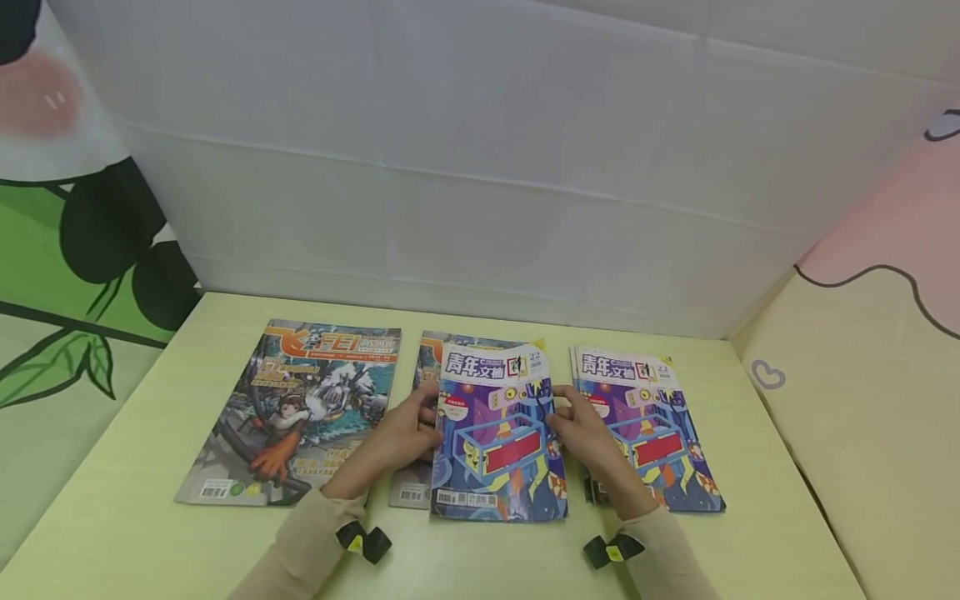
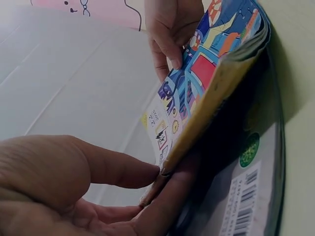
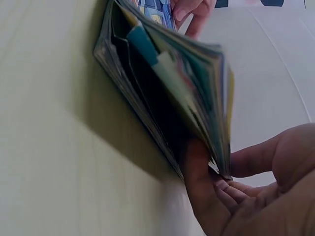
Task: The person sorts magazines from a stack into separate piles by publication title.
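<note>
Both hands hold a purple magazine (image 1: 495, 492) with a red panel on its cover, cover up, at the middle of the table. My left hand (image 1: 408, 427) pinches its left edge, thumb above and fingers beneath, as the left wrist view shows. Opposite, my right hand (image 1: 588, 433) pinches the right edge, its thumb on the cover. Beneath lies a grey illustrated magazine (image 1: 408, 492), mostly covered. In the left wrist view a dark gap separates the purple magazine (image 2: 202, 73) from the grey one (image 2: 266, 167). The right wrist view shows its pages (image 3: 206, 88) slightly spread.
On the left lies another grey illustrated magazine (image 1: 330, 408). To the right, a matching purple magazine (image 1: 675, 492) tops a small stack, partly behind my right forearm. The pale table (image 1: 757, 517) meets a white cloth wall (image 1: 480, 233) at the back and printed panels at the sides.
</note>
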Motion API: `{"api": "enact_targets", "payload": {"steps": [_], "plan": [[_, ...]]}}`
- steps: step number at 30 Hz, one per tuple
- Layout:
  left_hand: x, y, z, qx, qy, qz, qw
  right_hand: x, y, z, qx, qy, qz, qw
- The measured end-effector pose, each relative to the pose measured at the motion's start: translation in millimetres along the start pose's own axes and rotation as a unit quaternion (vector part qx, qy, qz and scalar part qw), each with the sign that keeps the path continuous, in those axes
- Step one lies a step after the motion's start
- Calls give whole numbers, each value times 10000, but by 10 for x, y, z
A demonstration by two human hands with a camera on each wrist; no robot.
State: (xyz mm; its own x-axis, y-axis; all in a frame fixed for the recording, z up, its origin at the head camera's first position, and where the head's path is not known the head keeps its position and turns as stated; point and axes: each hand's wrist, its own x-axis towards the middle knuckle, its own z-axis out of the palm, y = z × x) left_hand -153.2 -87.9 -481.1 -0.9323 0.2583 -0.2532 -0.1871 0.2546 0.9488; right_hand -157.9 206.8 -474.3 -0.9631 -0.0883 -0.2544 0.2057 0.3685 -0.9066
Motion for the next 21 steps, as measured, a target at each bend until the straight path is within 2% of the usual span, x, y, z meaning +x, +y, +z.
{"api": "enact_targets", "payload": {"steps": [3,9,17,21], "plan": [[-2,-5,11,-97,-29,-44,9999,0,-2,0,-32,24,-24,10000],[15,-20,35,3,18,0,10000,6,11,-16,-3,49,-29,10000],[51,-26,48,220,145,39,9996,42,10,-59,228,-19,-10,9997],[53,-19,64,186,267,72,9994,55,-22,-103,105,4,-109,9999]]}}
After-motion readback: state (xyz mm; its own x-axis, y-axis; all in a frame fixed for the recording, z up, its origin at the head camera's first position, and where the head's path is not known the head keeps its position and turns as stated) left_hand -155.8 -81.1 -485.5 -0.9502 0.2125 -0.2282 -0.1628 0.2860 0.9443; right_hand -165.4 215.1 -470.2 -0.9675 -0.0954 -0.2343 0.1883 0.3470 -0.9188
